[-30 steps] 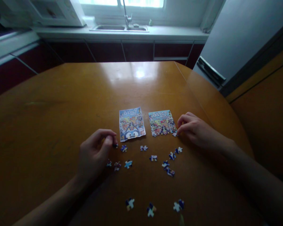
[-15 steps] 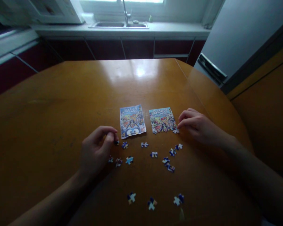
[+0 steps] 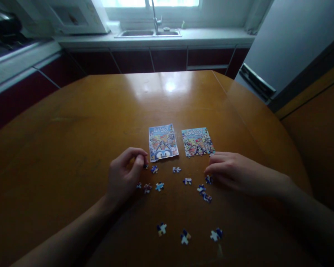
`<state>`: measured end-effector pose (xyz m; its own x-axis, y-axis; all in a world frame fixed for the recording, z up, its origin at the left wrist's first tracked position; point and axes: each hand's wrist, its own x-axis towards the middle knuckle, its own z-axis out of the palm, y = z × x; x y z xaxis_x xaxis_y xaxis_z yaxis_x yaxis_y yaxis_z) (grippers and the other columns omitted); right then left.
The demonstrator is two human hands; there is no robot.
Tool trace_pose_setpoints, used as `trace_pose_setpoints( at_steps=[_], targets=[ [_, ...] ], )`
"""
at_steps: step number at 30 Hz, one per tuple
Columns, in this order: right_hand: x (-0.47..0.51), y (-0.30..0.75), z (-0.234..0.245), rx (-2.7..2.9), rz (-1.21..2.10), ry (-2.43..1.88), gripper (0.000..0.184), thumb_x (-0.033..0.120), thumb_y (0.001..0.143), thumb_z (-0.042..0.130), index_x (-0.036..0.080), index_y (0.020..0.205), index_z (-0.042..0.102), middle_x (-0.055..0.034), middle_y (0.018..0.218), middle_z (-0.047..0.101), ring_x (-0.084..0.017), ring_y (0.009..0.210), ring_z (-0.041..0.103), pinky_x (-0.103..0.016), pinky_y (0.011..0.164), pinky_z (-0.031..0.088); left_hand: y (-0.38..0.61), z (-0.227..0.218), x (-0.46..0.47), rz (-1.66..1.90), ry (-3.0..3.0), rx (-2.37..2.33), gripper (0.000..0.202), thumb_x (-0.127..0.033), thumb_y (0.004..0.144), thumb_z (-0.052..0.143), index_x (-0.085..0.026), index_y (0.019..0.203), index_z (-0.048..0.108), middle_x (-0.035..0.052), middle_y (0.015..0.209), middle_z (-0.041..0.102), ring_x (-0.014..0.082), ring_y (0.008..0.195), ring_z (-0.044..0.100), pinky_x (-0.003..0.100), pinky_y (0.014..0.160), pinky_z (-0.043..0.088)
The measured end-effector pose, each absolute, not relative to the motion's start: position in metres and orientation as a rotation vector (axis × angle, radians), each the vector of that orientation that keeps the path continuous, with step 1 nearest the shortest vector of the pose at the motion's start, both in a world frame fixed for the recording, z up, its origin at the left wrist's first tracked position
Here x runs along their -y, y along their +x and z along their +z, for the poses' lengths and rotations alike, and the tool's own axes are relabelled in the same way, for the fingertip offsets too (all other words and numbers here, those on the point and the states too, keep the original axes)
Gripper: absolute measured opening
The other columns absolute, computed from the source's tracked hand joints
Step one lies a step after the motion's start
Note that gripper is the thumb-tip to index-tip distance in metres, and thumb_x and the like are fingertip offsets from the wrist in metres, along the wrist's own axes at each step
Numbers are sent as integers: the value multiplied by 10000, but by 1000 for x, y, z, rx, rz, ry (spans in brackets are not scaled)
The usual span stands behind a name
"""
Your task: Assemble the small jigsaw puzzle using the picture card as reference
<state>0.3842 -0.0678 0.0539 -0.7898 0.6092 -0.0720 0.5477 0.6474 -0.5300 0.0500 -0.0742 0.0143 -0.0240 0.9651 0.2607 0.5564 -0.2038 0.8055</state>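
Observation:
My left hand (image 3: 126, 170) rests on the table with thumb and index finger closed together; a dark puzzle piece (image 3: 145, 166) shows just under the fingertips. What the fingers pinch, if anything, is hidden. My right hand (image 3: 233, 170) hovers over the loose pieces, fingers loosely bent and apart, nearest to a blue-and-white puzzle piece (image 3: 209, 179). Behind it lies the partly joined jigsaw puzzle (image 3: 197, 142), its lower right corner partly covered by my fingers. Left of this is the printed picture sheet (image 3: 163, 143) with the same design.
Several loose pieces lie nearer to me, among them a light blue piece (image 3: 159, 186), a joined pair (image 3: 204, 193) and a white-and-blue piece (image 3: 216, 234). The wooden table (image 3: 100, 107) reaches toward a counter with a sink (image 3: 137, 33). A fridge (image 3: 289, 48) stands at right.
My right hand has come away from the puzzle's lower right corner, down toward me over the loose pieces, covering one. My left hand stays by the same piece. The view has shifted slightly left.

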Motion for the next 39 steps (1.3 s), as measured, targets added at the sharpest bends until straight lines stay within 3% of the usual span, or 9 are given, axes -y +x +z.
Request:
trace_pose_setpoints(
  at_steps=[5,9,14,23,39],
  targets=[
    [70,383,54,2794,885,-929,259,61,884,550,221,1013,707,-45,960,667,-172,883,606,-297,783,449,51,15,75,1079,2183,-1457,107,-213,921,560,-199,895,662,0,789,687,167,763,609,332,746,452],
    [72,382,57,2787,946,-901,249,57,889,547,217,994,707,-39,946,677,-164,869,617,-287,787,449,60,19,81,880,2613,-1142,149,-159,883,621,-234,997,679,3,1044,751,205,912,581,389,827,403],
    [68,387,55,2634,757,-1007,211,99,911,535,208,959,710,-42,894,686,-162,812,616,-282,724,445,71,21,90,708,2722,-1035,112,-184,887,637,-251,966,683,-41,1273,700,229,1009,548,408,847,377],
    [46,403,51,1909,394,-1467,203,197,877,555,194,946,746,-36,802,714,-162,651,591,-303,586,431,68,18,88,665,2761,-983,193,-186,892,635,-268,1055,698,-39,1274,699,229,1027,549,403,846,371],
    [46,400,46,1917,497,-1498,217,265,877,566,201,956,758,-57,821,741,-182,670,635,-321,598,461,71,20,92,628,2745,-979,239,-185,891,622,-258,1113,675,-36,1260,704,223,1028,540,392,851,375]
  ],
)
